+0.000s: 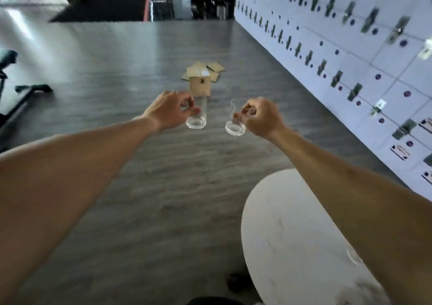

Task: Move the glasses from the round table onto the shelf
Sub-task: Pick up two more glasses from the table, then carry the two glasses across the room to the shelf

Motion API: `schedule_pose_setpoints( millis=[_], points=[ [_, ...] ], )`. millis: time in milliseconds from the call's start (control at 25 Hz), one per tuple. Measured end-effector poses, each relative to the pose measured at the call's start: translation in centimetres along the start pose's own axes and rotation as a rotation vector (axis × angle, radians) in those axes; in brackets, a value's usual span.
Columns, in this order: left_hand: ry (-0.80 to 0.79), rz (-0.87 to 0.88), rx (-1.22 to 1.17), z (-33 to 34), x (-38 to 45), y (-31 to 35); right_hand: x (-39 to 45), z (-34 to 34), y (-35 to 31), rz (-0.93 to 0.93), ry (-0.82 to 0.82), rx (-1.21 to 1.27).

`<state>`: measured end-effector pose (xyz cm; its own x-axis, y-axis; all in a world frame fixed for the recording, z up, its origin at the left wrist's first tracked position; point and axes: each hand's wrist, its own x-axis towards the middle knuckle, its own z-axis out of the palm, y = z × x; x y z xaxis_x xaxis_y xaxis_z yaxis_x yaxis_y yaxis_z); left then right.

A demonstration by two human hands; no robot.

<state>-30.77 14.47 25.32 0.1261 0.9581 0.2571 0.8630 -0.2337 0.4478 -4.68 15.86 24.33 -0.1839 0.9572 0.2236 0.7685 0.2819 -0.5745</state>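
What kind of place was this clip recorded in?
Probably an indoor lab or workshop-like room, not a home: a white wall panel studded with rows of clips and dots, bare grey wood-look floor, a small cardboard box among loose cardboard squares, and a round white table.

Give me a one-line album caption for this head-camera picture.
Left hand and right hand each carry a clear glass above the floor, beyond the white round table.

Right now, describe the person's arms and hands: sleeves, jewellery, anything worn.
Both forearms are bare, with no sleeves in view, no watch and no gloves. The left hand may have a ring on one finger, but blur makes that uncertain. The right hand shows nothing worn.
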Motion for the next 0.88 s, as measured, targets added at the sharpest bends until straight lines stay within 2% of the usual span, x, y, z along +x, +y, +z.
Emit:
schedule_pose_setpoints(
  millis=[160, 400, 600, 880],
  points=[
    [0.117, -0.019, -0.001, -11.9, 1.8, -2.5, 5.0, -1.8, -10.9, -0.100, 0.099, 0.099],
    [0.144, -0.076, 0.114, -26.1, 1.3, -6.5, 10.3, -4.4, -25.2, -0.301, 0.019, 0.078],
    [0.235, -0.152, 0.136, -31.7, -0.2, -10.9, 13.6, -2.5, -32.5, -0.410, -0.034, 0.129],
    [0.325, -0.279, 0.211, -36.5, 0.1, -18.5, 20.2, 4.4, -40.1, -0.559, -0.141, 0.181]
  ],
)
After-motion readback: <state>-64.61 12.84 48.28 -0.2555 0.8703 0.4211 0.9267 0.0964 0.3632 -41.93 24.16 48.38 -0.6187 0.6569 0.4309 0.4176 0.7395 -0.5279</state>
